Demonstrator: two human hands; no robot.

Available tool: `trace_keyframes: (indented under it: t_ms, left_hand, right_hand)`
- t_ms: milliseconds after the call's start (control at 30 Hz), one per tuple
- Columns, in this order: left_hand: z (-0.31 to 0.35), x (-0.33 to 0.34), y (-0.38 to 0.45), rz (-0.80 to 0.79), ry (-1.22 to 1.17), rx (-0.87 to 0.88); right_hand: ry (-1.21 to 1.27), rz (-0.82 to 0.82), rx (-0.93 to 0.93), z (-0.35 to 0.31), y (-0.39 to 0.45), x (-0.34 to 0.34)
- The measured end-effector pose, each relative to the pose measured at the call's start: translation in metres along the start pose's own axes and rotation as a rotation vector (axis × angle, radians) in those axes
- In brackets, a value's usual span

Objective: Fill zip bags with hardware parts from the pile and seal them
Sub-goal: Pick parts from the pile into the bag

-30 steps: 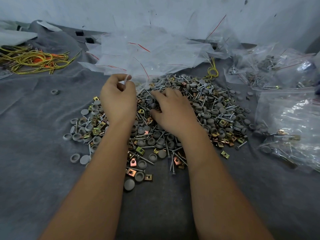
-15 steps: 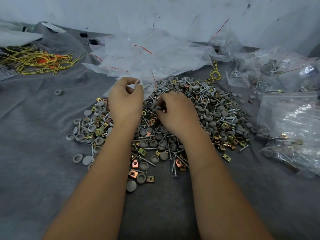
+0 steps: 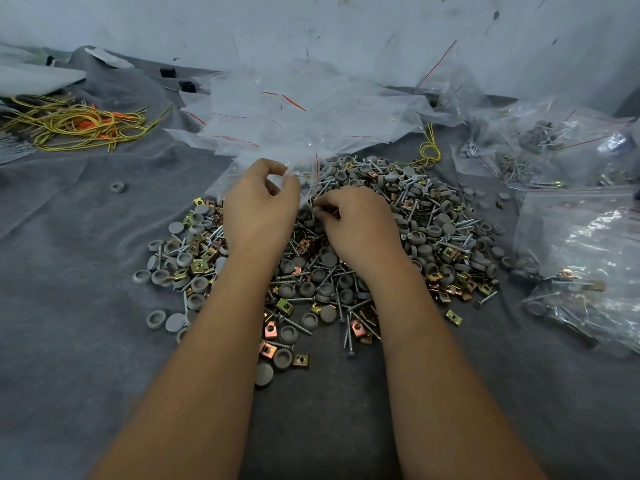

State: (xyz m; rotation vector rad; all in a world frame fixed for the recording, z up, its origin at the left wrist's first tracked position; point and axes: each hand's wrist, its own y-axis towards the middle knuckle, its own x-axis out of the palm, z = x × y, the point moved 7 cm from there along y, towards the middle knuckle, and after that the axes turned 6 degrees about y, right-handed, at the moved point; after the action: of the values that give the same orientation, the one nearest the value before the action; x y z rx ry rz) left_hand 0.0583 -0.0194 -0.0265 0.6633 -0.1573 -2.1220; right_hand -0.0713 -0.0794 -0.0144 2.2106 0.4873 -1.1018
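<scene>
Grey felt-like cloth (image 3: 86,271) covers the whole bench, wrinkled toward its far left corner, and a scuffed white wall (image 3: 311,29) rises behind the far edge. One pile of hardware parts (image 3: 433,230) sits at the middle of the bench: grey round caps, silver screws and brass-coloured square clips, far too many of each to count. One loose cap (image 3: 118,187) lies apart, toward the left edge.

Two hands work over the pile. The left hand (image 3: 258,206) pinches the rim of one clear zip bag (image 3: 304,174) between thumb and forefinger, the other fingers curled; the bag hangs over the far side of the pile. The right hand (image 3: 360,223) is just beside it, fingers curled inward at the bag's mouth and closed on small parts; what they hold is too hidden to name.

One loose heap of empty zip bags (image 3: 294,116) with red seal lines lies beyond the pile near the far edge. Along the right edge lie filled bags (image 3: 581,244), at least two, with more crumpled behind them toward the far right corner. One tangle of yellow and orange wire ties (image 3: 79,124) lies near the far left corner, and one small yellow tie (image 3: 429,150) at the pile's far rim.
</scene>
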Motion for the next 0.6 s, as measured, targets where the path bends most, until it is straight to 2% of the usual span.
trace_keyframes:
  t_ms: [200,333,433,600]
  left_hand:
    - [0.000,-0.002,-0.001,0.022,-0.047,0.000]
    - [0.002,-0.001,0.000,0.006,-0.069,0.027]
    - [0.007,0.004,-0.001,-0.049,-0.084,0.069]
    - [0.016,0.008,-0.005,-0.109,-0.146,0.147]
  right_hand:
    - [0.139,0.116,0.032,0.004,-0.003,-0.008]
    - [0.274,0.288,0.051,0.008,-0.003,-0.020]
    - [0.424,0.414,-0.019,0.002,-0.008,-0.031]
    - [0.443,0.323,-0.017,0.001,-0.007,-0.023]
